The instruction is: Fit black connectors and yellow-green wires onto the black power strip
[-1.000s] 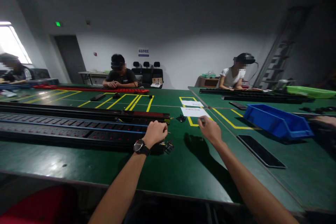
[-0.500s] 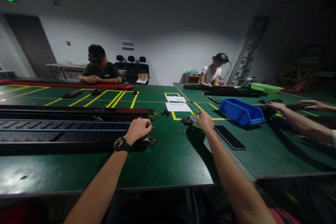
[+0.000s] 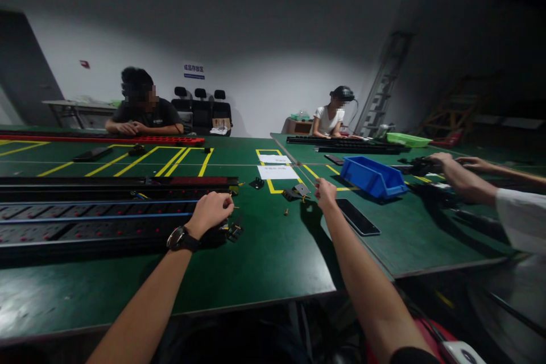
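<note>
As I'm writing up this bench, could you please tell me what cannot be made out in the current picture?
Head view: whether the right hand holds anything, hidden by the hand itself.
Head view: left end of the long black unit, cut off by the frame.
Head view: print on the nearer white sheet, too small.

Glossy green tabletop, blue plastic bin

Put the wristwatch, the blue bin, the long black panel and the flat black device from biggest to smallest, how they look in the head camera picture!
1. Long black panel, cut off by the left edge
2. Blue bin
3. Flat black device
4. Wristwatch
</note>
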Demonstrator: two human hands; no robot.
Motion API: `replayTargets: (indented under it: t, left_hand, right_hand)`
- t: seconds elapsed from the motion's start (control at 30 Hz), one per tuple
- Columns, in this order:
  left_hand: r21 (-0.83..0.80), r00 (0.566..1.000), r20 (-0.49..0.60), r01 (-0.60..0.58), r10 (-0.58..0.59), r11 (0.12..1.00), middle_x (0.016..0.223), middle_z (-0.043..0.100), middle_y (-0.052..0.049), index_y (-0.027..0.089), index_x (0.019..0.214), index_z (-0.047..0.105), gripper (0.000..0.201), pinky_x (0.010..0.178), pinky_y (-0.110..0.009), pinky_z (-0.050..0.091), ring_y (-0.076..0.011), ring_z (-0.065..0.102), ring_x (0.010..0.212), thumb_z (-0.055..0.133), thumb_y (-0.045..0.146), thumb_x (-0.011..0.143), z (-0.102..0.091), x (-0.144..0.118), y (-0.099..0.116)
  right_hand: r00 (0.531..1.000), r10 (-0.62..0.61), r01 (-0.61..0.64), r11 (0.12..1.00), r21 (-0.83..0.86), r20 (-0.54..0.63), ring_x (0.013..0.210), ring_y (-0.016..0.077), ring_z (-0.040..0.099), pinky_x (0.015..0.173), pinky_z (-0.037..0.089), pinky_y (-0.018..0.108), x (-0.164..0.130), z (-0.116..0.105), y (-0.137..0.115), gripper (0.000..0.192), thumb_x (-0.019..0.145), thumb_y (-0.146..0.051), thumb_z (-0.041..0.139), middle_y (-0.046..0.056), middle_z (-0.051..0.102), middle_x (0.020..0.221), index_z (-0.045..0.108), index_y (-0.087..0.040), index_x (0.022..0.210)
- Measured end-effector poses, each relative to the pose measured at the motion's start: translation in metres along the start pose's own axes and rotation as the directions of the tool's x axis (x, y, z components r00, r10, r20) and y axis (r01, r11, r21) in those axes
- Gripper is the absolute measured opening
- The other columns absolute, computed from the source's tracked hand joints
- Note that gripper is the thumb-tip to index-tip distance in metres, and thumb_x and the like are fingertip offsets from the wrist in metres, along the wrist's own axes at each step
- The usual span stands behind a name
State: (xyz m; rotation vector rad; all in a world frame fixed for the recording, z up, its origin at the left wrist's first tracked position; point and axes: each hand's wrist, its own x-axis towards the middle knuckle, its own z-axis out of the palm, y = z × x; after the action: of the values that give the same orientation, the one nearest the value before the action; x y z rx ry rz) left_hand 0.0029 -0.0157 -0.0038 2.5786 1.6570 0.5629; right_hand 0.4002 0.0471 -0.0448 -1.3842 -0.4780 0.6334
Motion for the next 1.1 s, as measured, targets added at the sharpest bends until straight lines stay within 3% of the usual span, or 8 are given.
replayTargets:
  t: [0.13, 0.3, 1.1]
  left_hand:
    - [0.006, 1.0, 0.004, 0.007, -0.007, 1.0, 0.094, 0.077, -0.005, 0.023, 0.089, 0.076, 0.025, 0.074, -0.029, 0.045, -0.0215, 0.068, 0.088, 0.053, 0.035, 0.09, -0.001, 0.0, 0.001]
    - [0.009, 1.0, 0.012, 0.014, -0.014, 1.0, 0.094, 0.077, -0.006, 0.023, 0.091, 0.076, 0.027, 0.073, -0.028, 0.045, -0.0214, 0.068, 0.089, 0.053, 0.035, 0.09, -0.002, -0.001, 0.002]
    - [-0.009, 1.0, 0.005, 0.009, -0.009, 1.0, 0.092, 0.077, -0.005, 0.023, 0.088, 0.075, 0.024, 0.07, -0.028, 0.044, -0.0206, 0.068, 0.086, 0.054, 0.034, 0.09, -0.003, -0.002, 0.003]
  right_hand:
    - [0.987, 0.155, -0.148, 0.982, 0.117, -0.05, 0.039, 0.0071, 0.034, 0.035, 0.031, 0.019, 0.0, 0.006, 0.0, 0.016, 0.084, -0.022, 0.063, -0.008, 0.045, 0.056, 0.051, -0.022, 0.074]
    - [0.966, 0.252, -0.234, 0.948, 0.217, -0.058, 0.037, 0.0057, 0.033, 0.033, 0.032, 0.016, -0.004, 0.008, -0.001, 0.021, 0.087, -0.02, 0.061, -0.009, 0.042, 0.054, 0.045, -0.023, 0.074]
    - [0.962, 0.269, -0.25, 0.937, 0.243, -0.045, 0.039, 0.0064, 0.033, 0.033, 0.028, 0.015, -0.013, 0.01, -0.008, 0.023, 0.09, -0.018, 0.061, -0.009, 0.041, 0.054, 0.045, -0.022, 0.074]
